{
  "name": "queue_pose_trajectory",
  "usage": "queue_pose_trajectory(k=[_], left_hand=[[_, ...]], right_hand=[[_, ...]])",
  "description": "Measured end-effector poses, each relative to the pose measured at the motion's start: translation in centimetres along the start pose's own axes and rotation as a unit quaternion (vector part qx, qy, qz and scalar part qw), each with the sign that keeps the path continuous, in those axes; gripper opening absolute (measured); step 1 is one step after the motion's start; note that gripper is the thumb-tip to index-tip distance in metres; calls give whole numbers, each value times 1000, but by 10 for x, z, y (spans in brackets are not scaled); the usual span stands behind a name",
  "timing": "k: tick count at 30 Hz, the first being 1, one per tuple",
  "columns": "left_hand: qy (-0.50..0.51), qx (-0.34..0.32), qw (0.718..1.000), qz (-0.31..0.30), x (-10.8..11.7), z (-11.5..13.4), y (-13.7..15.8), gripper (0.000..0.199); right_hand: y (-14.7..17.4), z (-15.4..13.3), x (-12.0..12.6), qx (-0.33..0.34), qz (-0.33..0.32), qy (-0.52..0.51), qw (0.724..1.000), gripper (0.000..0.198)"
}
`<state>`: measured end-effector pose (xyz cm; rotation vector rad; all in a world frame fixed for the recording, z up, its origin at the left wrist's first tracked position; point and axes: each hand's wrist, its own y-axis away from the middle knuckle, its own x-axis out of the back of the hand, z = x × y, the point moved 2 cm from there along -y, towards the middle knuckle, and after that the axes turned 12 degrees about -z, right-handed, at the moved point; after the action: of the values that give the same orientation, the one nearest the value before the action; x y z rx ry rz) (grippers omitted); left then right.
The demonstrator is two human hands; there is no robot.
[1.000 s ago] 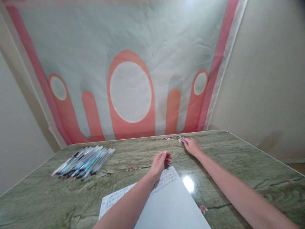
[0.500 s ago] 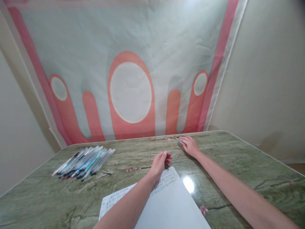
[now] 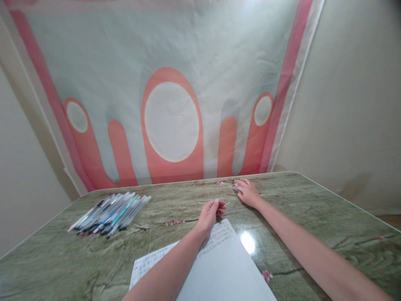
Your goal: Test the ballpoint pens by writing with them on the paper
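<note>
My left hand [image 3: 210, 214] rests on its side by the top edge of a white paper sheet [image 3: 225, 271]; its fingers are loosely curled, with nothing seen in them. Handwritten lines fill the sheet's top part. Farther back on the table, my right hand [image 3: 247, 192] lies low with its fingers stretched out and apart. A slim pen [image 3: 234, 188] lies at its thumb and fingertips, partly hidden by them. A second written sheet [image 3: 148, 264] shows beneath my left forearm.
Many pens and markers lie in a pile [image 3: 111, 213] on the left of the wood-patterned table [image 3: 78, 267]. A printed backdrop [image 3: 172, 42] hangs behind the table's far edge. A bright light reflection shows right of the sheet.
The pen has shifted slightly left and toward me, and more of it shows outside my right fingers. My right fingers look more spread. My left hand and the papers have stayed put.
</note>
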<state>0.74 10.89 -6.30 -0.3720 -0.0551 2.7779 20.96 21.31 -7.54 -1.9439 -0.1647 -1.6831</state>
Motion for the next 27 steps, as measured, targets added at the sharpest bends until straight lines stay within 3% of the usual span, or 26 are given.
queue_pose_trajectory(k=[17, 27], left_hand=[[-2, -2, 1000, -4, -1, 1, 1, 42], [2, 1, 1000, -5, -1, 0, -1, 43]], right_hand=[[2, 6, 5, 15, 95, -43, 994, 24], [3, 5, 2, 23, 76, -40, 996, 24]])
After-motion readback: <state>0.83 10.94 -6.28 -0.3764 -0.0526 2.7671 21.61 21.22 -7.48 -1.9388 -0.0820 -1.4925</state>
